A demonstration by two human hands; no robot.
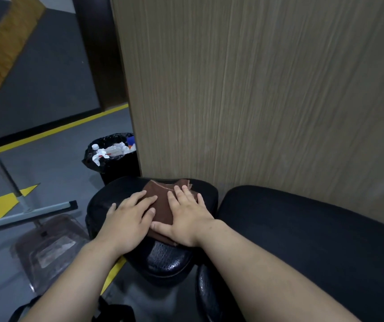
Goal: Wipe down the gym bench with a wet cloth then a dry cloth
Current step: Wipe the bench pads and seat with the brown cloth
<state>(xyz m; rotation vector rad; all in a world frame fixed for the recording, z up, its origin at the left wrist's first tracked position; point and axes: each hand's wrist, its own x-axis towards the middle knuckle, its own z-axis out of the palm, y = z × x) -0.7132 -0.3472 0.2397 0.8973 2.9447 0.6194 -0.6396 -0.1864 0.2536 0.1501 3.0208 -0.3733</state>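
Wiping appears under way: left hand (129, 216) and right hand (187, 216), fingers flat, press the brown cloth (160, 201) onto the seat pad (107, 201); adjoining long pad (302, 233) probably follows.

- The cloth (160, 202) lies on the small pad (163, 259) of the bench, toward its far end.
- The left hand (128, 217) and right hand (186, 217) rest flat on the cloth, side by side (the left one half over its left edge).
- The long pad (314, 240) lies just right of the small pad, with a narrow gap between them.
- The panel (256, 89) stands upright behind both pads.
- The bin (119, 170) stands on the floor (53, 163) behind the small pad, beside the panel's left edge, with litter (112, 151) in it.
- The dustpan (49, 247) lies on the floor left of the small pad, with a bar (30, 214) crossing over its far end.
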